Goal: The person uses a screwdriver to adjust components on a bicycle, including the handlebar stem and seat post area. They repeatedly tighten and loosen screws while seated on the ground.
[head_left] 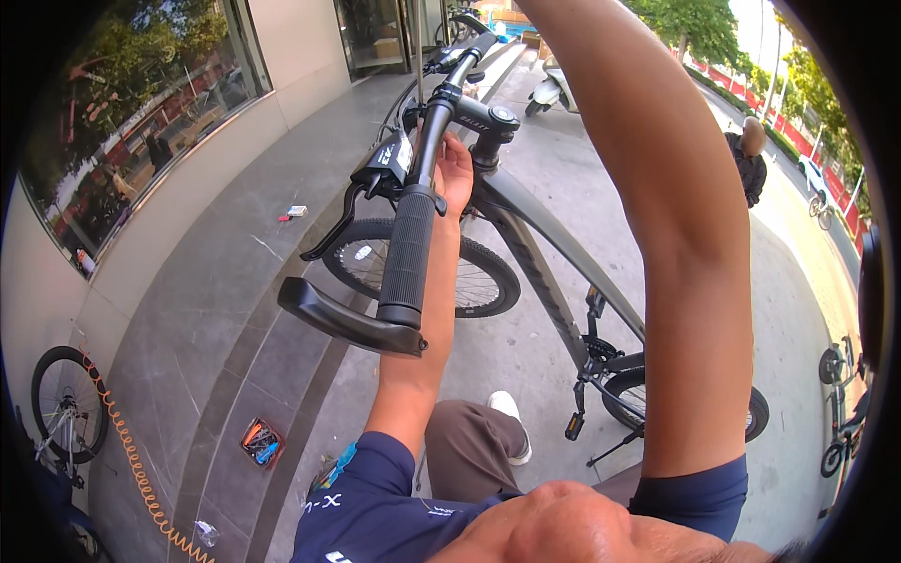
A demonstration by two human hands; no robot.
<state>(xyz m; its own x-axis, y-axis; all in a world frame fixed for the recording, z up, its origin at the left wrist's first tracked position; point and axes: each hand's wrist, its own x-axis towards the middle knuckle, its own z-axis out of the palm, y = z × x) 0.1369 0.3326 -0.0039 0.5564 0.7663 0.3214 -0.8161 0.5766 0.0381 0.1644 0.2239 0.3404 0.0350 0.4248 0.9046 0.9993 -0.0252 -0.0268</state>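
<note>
A grey bicycle [526,188] stands before me, its handlebar [432,145] running from near me to the far side. My left hand [454,174] reaches under the bar close to the stem [479,114], palm up with curled fingers. The bar partly hides that hand, and what its fingers hold cannot be made out. Nearest to me are a ribbed black grip [407,253] with a curved bar end [347,317], a brake lever [338,230] and a shifter [383,167]. A thin upright rod or cable [419,56] rises beside the bar. My right arm [690,244] stretches up past the top edge, hand out of sight.
An open red box of tools [262,443] lies on the tiles. A coiled orange hose [131,450] runs past another bicycle's wheel [68,403] at left. Small items [293,213] lie near the wall. Beyond are a parked scooter [551,92] and a person [748,159].
</note>
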